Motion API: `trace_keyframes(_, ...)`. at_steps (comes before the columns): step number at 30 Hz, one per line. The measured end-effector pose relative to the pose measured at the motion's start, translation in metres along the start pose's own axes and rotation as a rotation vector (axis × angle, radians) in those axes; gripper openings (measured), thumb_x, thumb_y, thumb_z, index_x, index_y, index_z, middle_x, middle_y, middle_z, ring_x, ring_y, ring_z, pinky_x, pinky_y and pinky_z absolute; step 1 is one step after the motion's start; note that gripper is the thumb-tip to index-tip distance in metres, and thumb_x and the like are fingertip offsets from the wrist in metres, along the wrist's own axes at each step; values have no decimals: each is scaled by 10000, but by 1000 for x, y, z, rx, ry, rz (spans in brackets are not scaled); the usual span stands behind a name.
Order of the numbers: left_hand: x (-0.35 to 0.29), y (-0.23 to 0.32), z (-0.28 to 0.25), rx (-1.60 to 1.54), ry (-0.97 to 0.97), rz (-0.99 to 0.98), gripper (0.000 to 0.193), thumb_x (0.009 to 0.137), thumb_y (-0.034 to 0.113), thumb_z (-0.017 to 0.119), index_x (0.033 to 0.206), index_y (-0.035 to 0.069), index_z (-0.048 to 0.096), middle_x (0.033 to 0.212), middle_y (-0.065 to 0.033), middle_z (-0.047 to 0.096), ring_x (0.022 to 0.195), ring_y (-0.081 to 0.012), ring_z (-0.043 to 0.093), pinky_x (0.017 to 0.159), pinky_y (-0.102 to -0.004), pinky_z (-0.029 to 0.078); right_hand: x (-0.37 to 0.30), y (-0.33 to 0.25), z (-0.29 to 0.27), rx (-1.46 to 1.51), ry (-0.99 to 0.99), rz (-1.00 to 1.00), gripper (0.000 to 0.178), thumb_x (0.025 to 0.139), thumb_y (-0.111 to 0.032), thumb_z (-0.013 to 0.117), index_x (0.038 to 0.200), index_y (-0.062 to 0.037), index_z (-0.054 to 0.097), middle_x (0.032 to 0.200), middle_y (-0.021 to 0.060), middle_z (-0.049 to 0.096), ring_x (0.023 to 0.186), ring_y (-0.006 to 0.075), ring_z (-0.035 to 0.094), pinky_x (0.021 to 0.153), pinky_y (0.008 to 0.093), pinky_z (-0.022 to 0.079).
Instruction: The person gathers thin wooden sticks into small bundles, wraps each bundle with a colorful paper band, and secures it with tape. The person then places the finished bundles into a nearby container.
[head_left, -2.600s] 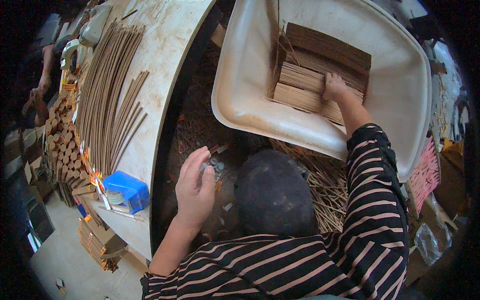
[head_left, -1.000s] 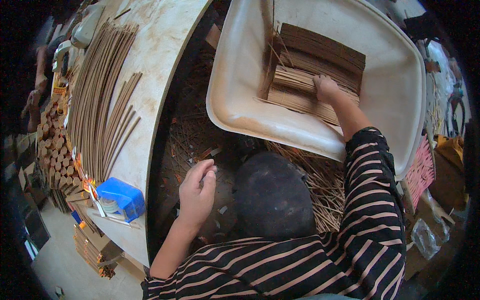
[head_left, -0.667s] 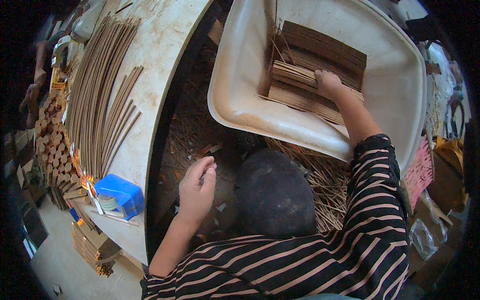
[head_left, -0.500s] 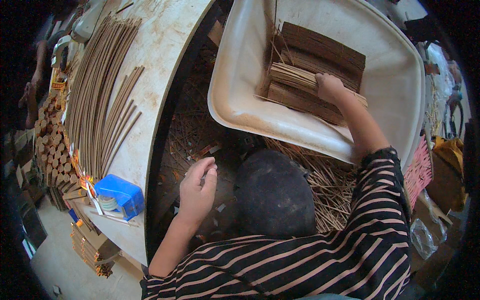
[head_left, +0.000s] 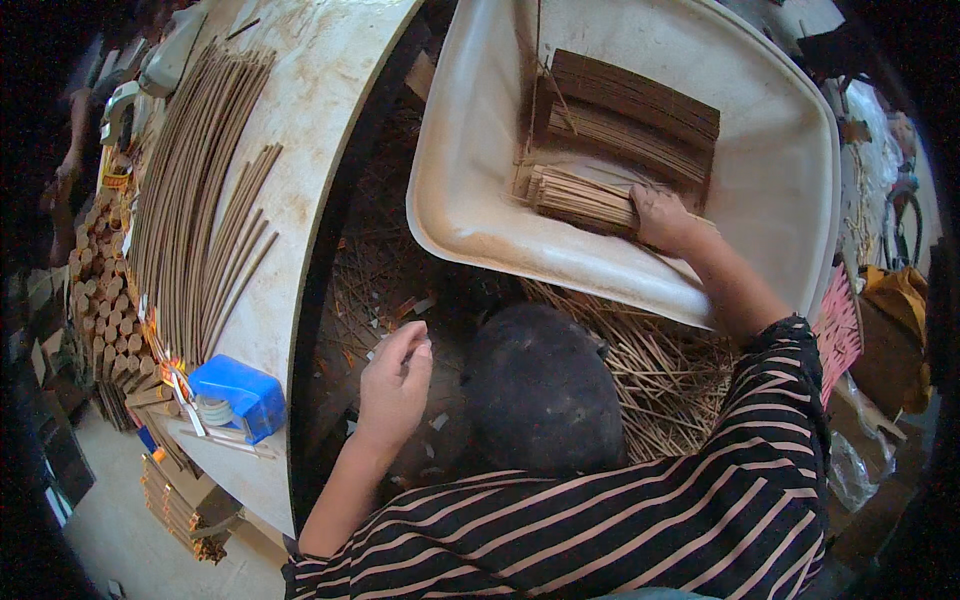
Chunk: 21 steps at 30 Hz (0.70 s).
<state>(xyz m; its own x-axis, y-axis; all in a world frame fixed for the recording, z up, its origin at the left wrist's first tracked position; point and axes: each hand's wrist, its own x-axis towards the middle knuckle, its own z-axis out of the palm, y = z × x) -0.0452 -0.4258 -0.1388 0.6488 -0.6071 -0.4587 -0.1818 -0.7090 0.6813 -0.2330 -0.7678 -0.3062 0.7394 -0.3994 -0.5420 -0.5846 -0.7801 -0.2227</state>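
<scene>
Inside a large off-white plastic tub (head_left: 452,205), my right hand (head_left: 664,217) is closed around one end of a bundle of thin brown sticks (head_left: 580,200), which look like incense sticks. The bundle lies crosswise near the tub's near wall, its other end pointing left. Behind it lies a flat layer of dark brown sticks (head_left: 635,95). A few single sticks (head_left: 562,100) lean at the tub's left side. My left hand (head_left: 397,375) hovers between the table and a dark rounded seat, fingers loosely curved, thumb a little apart, with nothing seen in it.
A pale table (head_left: 330,90) on the left bears rows of brown sticks (head_left: 195,190), a blue plastic box (head_left: 240,392) and tape. Stacked round bundles (head_left: 108,300) stand beyond it. The black seat (head_left: 545,390) is in front of me, with loose sticks (head_left: 670,390) on the floor beside it.
My right hand has drawn the stick bundle toward me, off the dark layer to the tub's near side, and more of that layer shows. My left hand has hardly moved.
</scene>
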Motion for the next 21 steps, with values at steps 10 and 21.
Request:
trace_keyframes(10,2,1,1,42,-9,19,260,834,112,522,1061,-11,552,991,-163,585,901,-243,576,801,-313,446,13,8,8,74,-13,-73,758,621,-192,715,1251,-78,310,1261,202,382,1149,365,397,970,386,337)
trace_keyframes(21,2,-8,8,30,-6,39,264,836,116,523,1060,-21,547,998,-173,584,911,-259,577,799,-318,447,30,30,6,147,-274,16,1124,497,-218,768,1389,-189,85,1300,222,350,1186,353,368,984,378,344)
